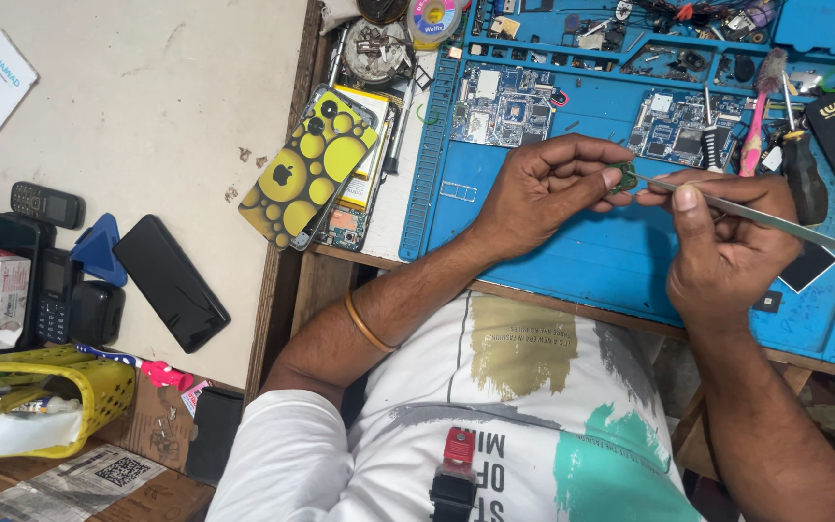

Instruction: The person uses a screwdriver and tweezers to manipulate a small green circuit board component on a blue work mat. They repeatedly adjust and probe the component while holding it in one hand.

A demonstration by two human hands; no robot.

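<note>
Left hand (543, 188) pinching a small green part (619, 179) at the fingertips, held above the blue mat (553, 256) on the bench. Right hand (727, 242) closed around metal tweezers (736, 208), tip touching the part (circuit boards (500, 104) lying just beyond).

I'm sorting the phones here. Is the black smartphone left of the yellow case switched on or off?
Cannot tell for sure: the black smartphone lies flat on the pale table showing a dark, unlit surface, which may be its back.
</note>
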